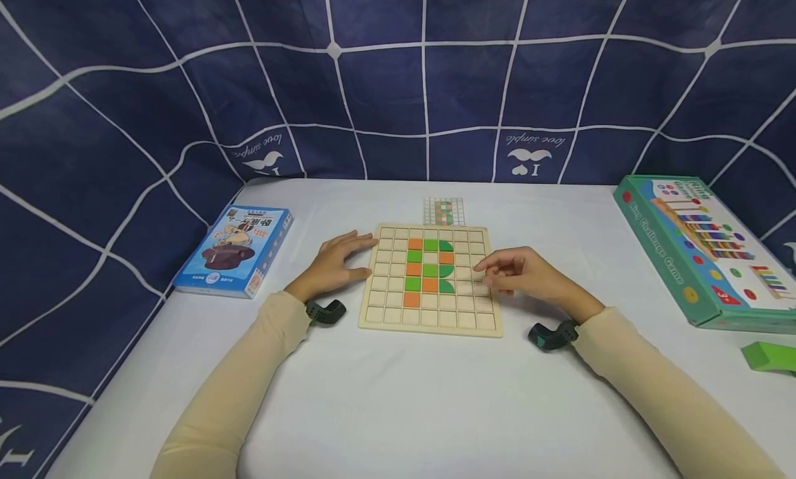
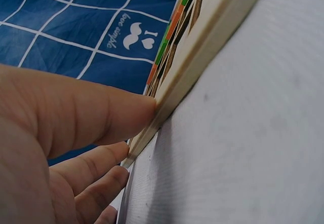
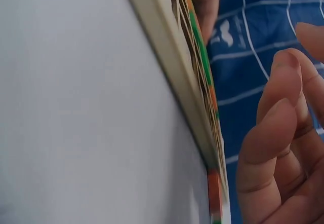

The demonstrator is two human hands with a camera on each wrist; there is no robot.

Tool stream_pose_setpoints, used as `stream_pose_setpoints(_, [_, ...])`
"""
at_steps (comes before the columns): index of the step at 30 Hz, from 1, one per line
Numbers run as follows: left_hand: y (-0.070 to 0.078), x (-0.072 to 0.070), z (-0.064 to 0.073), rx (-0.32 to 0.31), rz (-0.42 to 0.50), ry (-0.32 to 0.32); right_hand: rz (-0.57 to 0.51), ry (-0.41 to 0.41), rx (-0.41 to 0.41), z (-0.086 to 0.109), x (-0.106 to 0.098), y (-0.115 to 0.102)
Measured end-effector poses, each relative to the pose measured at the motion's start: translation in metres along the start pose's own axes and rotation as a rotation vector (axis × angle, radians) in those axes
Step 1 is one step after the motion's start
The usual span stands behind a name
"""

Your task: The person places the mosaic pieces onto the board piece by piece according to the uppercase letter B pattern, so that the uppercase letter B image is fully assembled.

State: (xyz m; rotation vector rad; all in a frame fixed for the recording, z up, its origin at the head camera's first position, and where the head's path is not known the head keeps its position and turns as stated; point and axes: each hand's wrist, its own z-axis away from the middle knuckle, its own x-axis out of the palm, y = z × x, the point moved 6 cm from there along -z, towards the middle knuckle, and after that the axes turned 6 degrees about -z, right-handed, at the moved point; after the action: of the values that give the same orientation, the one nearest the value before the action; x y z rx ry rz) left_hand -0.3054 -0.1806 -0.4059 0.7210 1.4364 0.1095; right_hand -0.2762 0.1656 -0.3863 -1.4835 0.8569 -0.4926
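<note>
A square wooden grid board (image 1: pixel 412 317) lies flat on the table, with orange square tiles (image 1: pixel 412 299), green square tiles (image 1: pixel 413 256) and green tiles with a rounded side (image 1: pixel 446 286) in its middle columns. My left hand (image 1: pixel 338 266) rests at the board's left side, thumb and fingertips touching its edge in the left wrist view. Over the right edge hovers my right hand (image 1: pixel 521 275), fingers loosely bent. Nothing shows between the right thumb (image 3: pixel 267 133) and fingers. By the board's edge in the right wrist view is an orange piece (image 3: pixel 215 192), partly cut off.
A small printed pattern card (image 1: pixel 444 211) touches the board's far side. At the left lies a blue game box (image 1: pixel 233 251); at the right, a green "Ring Challenge Game" box (image 1: pixel 715 251) with a green block (image 1: pixel 768 357) in front of it. A dark blue cloth (image 1: pixel 398 85) hangs behind.
</note>
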Motion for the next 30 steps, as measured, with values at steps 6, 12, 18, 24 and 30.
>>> stream_pose_setpoints(6, [0.000, 0.001, -0.002, 0.004, -0.005, 0.007, 0.063, 0.093, 0.014, 0.020, -0.026, -0.001])
stream_pose_setpoints(12, [-0.002, 0.003, 0.000, 0.005, -0.003, 0.010, 0.118, 0.184, 0.089, 0.041, -0.045, 0.003])
stream_pose_setpoints(18, [-0.002, 0.004, 0.002, 0.008, -0.005, 0.014, 0.141, 0.240, 0.126, 0.054, -0.058, 0.007])
stream_pose_setpoints(24, [-0.001, 0.003, 0.002, 0.007, -0.005, 0.021, 0.142, 0.256, 0.118, 0.056, -0.063, 0.009])
stream_pose_setpoints(30, [0.000, 0.002, 0.002, 0.006, 0.005, 0.028, 0.161, 0.271, 0.136, 0.058, -0.066, 0.010])
